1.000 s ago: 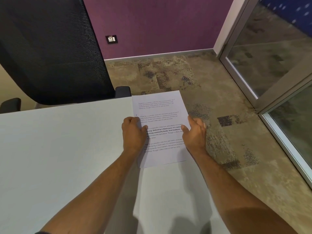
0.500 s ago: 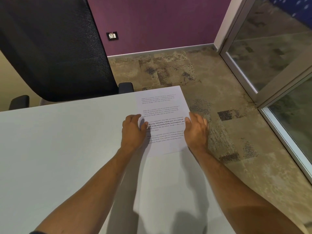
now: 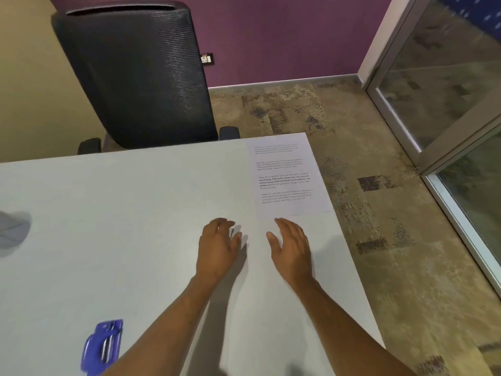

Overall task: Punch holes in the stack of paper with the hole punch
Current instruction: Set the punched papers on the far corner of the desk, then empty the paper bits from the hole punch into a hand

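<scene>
**A:** What is laid out, taken from the biggest thing down?

**B:** A pale grey table [image 3: 108, 240] fills most of the view, with a black mesh chair [image 3: 135, 74] drawn up at its far edge. The stack of paper [image 3: 287, 175] is seen lying flat at the table's far right corner, its right edge close along the table's edge. The hole punch [image 3: 101, 346], blue and somewhat blurred, is seen near the front left, well apart from the paper.

**A:** And the hands?

**B:** Both are empty. The left hand [image 3: 218, 248] is held just short of the paper's near edge with the fingers loosely curled and a little spread; the right hand [image 3: 294, 248] is beside it with the fingers open and relaxed. Neither is touching the sheets.

**A:** Which step is judged to be in hand?

**B:** Fetching the punch, most likely, since the paper looks squared and nothing has been punched.

**A:** How is that best done?

**B:** The punch should be taken by the left hand, being nearer to it, and brought to the paper. The stack should be steadied by the right hand so that the sheets are not fanned. One edge should be pushed fully into the slot, centred, before the lever is pressed firmly once.
</scene>
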Demonstrator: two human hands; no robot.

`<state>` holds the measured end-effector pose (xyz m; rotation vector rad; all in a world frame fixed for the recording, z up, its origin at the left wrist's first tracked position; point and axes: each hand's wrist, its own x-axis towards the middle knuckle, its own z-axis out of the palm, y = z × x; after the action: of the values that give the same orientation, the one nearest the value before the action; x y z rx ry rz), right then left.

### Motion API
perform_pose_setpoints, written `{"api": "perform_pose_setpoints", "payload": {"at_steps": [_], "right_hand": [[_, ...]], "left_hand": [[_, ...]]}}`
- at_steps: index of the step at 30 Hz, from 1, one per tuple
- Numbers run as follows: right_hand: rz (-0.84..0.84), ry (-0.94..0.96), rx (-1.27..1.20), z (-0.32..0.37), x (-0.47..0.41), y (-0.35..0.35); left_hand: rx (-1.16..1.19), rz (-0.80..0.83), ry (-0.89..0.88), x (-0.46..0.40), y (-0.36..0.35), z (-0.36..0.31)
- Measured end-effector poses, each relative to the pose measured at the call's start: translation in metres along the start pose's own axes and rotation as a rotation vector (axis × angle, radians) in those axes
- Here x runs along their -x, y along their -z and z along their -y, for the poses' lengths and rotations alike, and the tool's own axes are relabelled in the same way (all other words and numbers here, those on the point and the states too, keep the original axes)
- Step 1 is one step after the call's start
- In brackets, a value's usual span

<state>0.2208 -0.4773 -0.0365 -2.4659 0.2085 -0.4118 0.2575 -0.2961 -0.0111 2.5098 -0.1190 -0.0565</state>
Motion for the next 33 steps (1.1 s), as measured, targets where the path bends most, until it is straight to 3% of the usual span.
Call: {"api": "perform_pose_setpoints", "payload": {"at_steps": [16,27,33], "right_hand": [[0.259,0.088,0.095,0.116,0.200,-0.009],[0.428,0.036,0.134,0.192,0.249,-0.037],[0.313,0.144,0.055,0.197,0.252,-0.065]], "left_hand": [[-0.072,0.005,0.112,0.200,0.095,0.090],[-0.144,0.015,0.137,0.260,0.145,0.170],[-0.240,-0.017,0.096,0.257,0.151,0.174]]}}
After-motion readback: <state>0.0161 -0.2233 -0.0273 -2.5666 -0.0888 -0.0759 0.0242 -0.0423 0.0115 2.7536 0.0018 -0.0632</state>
